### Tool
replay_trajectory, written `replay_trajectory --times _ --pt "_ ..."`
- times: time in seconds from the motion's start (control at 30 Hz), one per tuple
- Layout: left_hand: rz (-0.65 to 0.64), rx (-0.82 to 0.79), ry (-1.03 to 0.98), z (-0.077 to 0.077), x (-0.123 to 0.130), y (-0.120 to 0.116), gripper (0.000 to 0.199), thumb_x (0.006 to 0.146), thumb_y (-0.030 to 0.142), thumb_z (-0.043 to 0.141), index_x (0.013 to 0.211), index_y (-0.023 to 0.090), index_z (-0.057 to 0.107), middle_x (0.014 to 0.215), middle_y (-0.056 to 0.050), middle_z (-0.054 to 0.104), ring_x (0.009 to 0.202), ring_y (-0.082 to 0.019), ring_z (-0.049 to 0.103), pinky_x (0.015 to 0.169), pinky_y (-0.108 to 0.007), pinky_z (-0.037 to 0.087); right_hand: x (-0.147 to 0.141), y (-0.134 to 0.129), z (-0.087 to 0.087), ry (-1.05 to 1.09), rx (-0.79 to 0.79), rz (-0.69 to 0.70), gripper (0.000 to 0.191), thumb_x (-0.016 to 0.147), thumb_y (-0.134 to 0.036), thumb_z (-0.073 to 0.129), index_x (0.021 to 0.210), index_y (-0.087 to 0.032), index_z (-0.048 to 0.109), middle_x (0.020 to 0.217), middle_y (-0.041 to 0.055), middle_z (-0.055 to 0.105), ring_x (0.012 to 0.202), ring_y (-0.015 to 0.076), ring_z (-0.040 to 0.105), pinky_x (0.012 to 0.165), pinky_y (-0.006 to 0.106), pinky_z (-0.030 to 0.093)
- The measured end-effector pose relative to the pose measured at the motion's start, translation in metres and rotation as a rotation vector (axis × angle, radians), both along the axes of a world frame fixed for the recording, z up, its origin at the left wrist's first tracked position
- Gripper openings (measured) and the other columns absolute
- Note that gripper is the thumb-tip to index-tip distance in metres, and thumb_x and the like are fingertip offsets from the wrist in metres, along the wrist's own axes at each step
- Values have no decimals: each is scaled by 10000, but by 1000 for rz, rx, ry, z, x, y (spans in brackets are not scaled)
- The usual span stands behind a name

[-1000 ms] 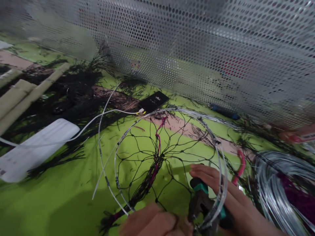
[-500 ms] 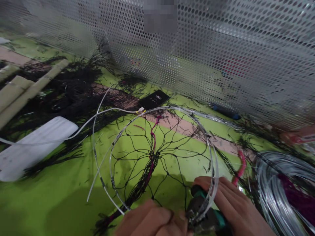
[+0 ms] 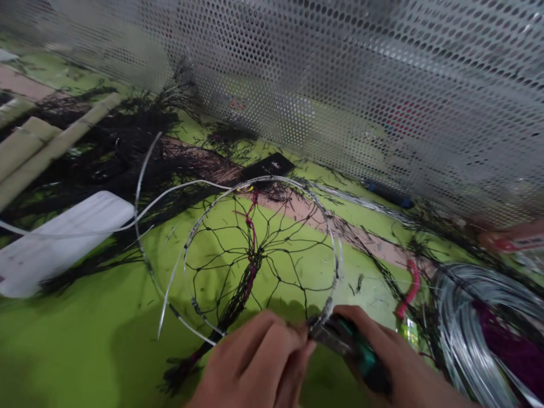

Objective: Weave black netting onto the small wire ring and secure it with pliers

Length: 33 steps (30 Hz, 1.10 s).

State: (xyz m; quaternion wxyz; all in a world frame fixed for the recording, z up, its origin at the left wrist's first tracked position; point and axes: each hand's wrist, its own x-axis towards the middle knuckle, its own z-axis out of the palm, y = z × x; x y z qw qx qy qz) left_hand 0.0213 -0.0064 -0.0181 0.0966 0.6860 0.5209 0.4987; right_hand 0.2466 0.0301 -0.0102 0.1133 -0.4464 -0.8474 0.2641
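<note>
My right hand (image 3: pixel 382 351) is closed around pliers with dark and green handles (image 3: pixel 365 357). The jaws of the pliers meet the lower right of a wire ring (image 3: pixel 335 249). Beside them, my left hand (image 3: pixel 255 362) pinches the ring's lower edge, its fingertips close to the jaws. Black knotted netting (image 3: pixel 278 277) stretches across the ring and gathers into a bundle (image 3: pixel 238 303) that hangs to the lower left. A dark pink cord (image 3: pixel 252 226) runs through the netting. Loose wire ends (image 3: pixel 140 226) stick out past the ring's left side. The exact grip point is partly hidden by my fingers.
A perforated metal panel (image 3: pixel 340 85) stands at the back. To the right lies a coil of wire (image 3: pixel 459 328). On the left are a white power bank-like block (image 3: pixel 72 243), bamboo-like sticks (image 3: pixel 63 147) and black net scraps (image 3: pixel 106 164). A black card-like object (image 3: pixel 272 165) lies behind the ring.
The ring has shifted left and slightly up. Both hands have risen a little, and the pliers have turned so that their jaws point left at the ring.
</note>
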Motion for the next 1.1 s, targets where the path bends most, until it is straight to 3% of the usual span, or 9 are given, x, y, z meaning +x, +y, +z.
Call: replay_trajectory --times 0.13,0.33,0.43,0.57,0.67,0.77,0.9,1.0,1.1 --pt "-137 -189 -2 -6 -6 8 158 998 136 499 857 198 535 759 21 635 606 -91 596 549 -203 452 -1 6 2 -100 -256 -119 405 817 -212 562 1222 -242 550 932 84 715 810 255 716 676 325 587" --pt "-116 -585 3 -9 1 23 133 953 218 582 826 186 600 703 13 662 599 -143 609 543 -254 422 -13 19 24 -252 -615 -184 142 892 -194 530 1033 -206 547 789 32 629 675 179 592 591 263 446" --pt "-106 -680 30 -13 5 32 32 931 188 625 917 159 627 762 -8 690 681 -166 649 618 -282 487 -13 25 28 -283 -694 -182 135 853 -161 569 980 -200 543 795 15 622 669 156 562 591 249 415" --pt "-131 -738 97 -17 7 38 216 971 263 634 1150 141 623 916 -24 682 804 -168 666 770 -355 571 -11 36 27 -262 -903 -133 88 841 -250 615 845 -185 556 591 -20 571 516 139 524 520 252 430" --pt "-158 -740 118 -16 6 39 251 991 359 618 1125 149 644 1060 -56 678 916 -181 672 840 -389 587 -6 40 35 -221 -1008 -148 202 900 -360 584 803 -184 560 739 65 698 677 185 674 617 278 537" --pt "-182 -745 118 -14 4 37 251 991 364 617 1122 152 648 1096 -65 678 953 -190 671 858 -398 585 5 35 51 -209 -1020 -185 201 915 -389 580 910 -192 617 988 112 753 879 215 733 663 275 568" --pt "-213 -779 88 -10 1 36 268 994 381 613 1115 144 645 1040 -53 681 879 -172 674 803 -370 592 31 17 74 -205 -976 -176 249 925 -403 548 891 -199 687 937 97 755 879 224 728 730 291 571" --pt "-263 -791 43 -3 -2 37 232 993 353 609 1064 139 661 970 -40 686 821 -159 662 762 -340 575 61 -2 82 -186 -838 -191 335 923 -481 527 892 -225 741 959 72 739 948 223 701 823 277 554" --pt "-337 -803 -22 9 -7 36 210 972 295 572 1034 146 707 915 -57 707 767 -163 634 680 -291 516 96 -30 74 -154 -522 -235 406 870 -609 584 899 -252 775 881 56 731 840 225 717 736 252 575"
